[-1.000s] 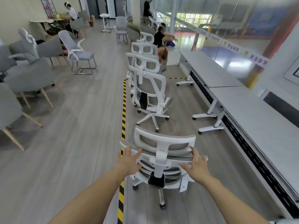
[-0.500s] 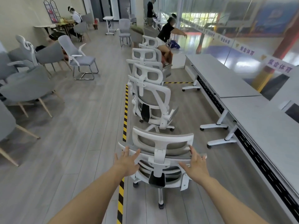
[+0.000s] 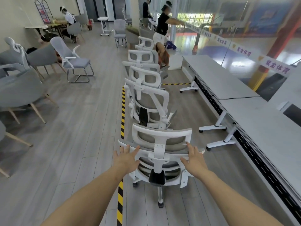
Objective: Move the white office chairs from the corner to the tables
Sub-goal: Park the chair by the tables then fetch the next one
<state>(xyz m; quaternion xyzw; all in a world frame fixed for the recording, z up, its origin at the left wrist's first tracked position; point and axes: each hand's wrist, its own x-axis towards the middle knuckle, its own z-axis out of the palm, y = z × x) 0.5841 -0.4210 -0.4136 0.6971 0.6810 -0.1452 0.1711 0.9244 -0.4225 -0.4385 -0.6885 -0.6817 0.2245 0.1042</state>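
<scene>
The nearest white office chair (image 3: pixel 160 154) stands on the grey plank floor (image 3: pixel 68 144), its back toward the camera, just right of the yellow-black tape line (image 3: pixel 122 121). The left hand (image 3: pixel 126 158) and the right hand (image 3: pixel 194 158) press flat against its backrest, fingers straight and spread. More white chairs (image 3: pixel 146 95) line up just ahead. A long grey tabletop (image 3: pixel 268 128) runs along the right.

Over the last 1 second the nearest white office chair (image 3: pixel 160 154) rolls forward along the striped floor tape (image 3: pixel 121 190), closing on the next chair (image 3: pixel 149 105) until its headrest overlaps that chair's base. Both the left hand (image 3: pixel 126 158) and right hand (image 3: pixel 193 159) stay flat against its back, arms reaching further. The person in black (image 3: pixel 162 25) ahead now stands upright.
</scene>
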